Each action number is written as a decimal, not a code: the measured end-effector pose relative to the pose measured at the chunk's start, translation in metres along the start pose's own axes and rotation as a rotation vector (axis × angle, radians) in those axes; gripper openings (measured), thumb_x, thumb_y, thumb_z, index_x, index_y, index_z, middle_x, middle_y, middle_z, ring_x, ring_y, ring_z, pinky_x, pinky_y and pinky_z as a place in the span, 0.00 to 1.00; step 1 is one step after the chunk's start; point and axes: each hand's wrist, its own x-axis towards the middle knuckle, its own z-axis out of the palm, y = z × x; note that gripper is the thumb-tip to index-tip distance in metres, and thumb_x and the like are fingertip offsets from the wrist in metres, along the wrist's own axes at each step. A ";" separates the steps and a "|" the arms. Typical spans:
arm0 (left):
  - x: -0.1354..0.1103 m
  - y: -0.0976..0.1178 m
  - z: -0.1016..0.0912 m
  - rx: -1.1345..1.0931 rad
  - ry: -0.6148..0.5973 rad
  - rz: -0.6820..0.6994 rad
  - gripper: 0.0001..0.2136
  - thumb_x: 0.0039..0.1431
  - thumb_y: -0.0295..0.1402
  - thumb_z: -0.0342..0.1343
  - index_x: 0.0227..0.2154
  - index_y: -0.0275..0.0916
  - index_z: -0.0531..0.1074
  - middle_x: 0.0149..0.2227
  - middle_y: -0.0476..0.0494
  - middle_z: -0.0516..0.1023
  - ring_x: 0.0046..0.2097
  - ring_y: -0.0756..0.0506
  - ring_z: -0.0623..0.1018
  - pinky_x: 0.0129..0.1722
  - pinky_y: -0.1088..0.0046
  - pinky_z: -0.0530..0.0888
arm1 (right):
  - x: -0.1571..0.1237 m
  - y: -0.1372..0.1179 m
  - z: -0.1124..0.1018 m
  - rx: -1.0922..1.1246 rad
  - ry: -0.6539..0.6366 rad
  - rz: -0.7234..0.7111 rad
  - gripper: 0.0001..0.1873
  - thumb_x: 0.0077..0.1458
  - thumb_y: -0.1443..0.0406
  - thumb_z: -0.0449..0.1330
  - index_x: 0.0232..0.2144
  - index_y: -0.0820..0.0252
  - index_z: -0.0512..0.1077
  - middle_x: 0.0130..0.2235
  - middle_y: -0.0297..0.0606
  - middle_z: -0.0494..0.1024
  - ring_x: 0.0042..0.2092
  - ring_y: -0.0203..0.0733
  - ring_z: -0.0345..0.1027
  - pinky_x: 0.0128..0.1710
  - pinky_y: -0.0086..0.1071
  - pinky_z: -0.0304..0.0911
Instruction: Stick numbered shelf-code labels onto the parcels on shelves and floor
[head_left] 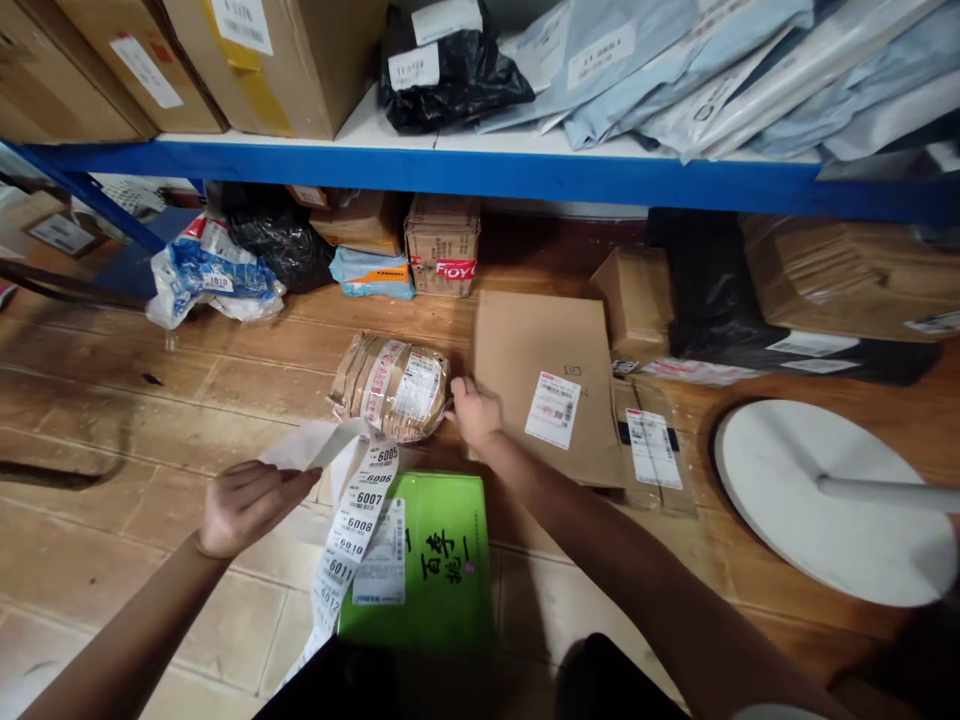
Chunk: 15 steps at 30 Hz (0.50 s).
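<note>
Your left hand (244,505) pinches the upper end of the strip of numbered labels (360,520). The paper is thin, limp and light, and it probably tears under a pull, so grip it flat. Your right hand (474,412) touches the right end of the taped parcel (391,385), but you cannot tell whether it grips. The parcel lies on the wooden floor (225,380), just beyond the green box (442,570). It looks lumpy, soft-sided and tape-slick, so hold it by both ends.

My head camera looks forward and down, near over my left hand (240,505), right hand (474,410) and the floor (150,400), facing the blue shelf (480,172); its edges seem stretched.
</note>
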 end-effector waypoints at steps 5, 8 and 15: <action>0.019 0.016 -0.021 -0.057 0.203 -0.084 0.24 0.42 0.17 0.66 0.46 0.34 0.72 0.27 0.46 0.80 0.23 0.51 0.74 0.25 0.75 0.72 | -0.011 0.001 -0.008 0.061 -0.027 -0.136 0.09 0.56 0.61 0.59 0.31 0.62 0.74 0.38 0.45 0.77 0.45 0.47 0.66 0.44 0.37 0.62; 0.015 0.038 -0.020 -0.202 0.252 -0.275 0.17 0.44 0.18 0.64 0.39 0.37 0.75 0.30 0.46 0.80 0.27 0.49 0.77 0.28 0.75 0.73 | -0.045 -0.015 -0.019 0.490 -0.022 -0.346 0.12 0.60 0.60 0.53 0.41 0.58 0.73 0.45 0.41 0.75 0.46 0.42 0.67 0.46 0.37 0.63; -0.008 0.098 0.011 -0.838 0.226 -1.202 0.05 0.56 0.34 0.57 0.31 0.39 0.67 0.25 0.52 0.74 0.25 0.53 0.72 0.22 0.82 0.68 | -0.150 -0.074 -0.027 1.067 -0.173 -0.434 0.24 0.51 0.57 0.63 0.50 0.55 0.65 0.43 0.39 0.75 0.37 0.38 0.70 0.30 0.28 0.65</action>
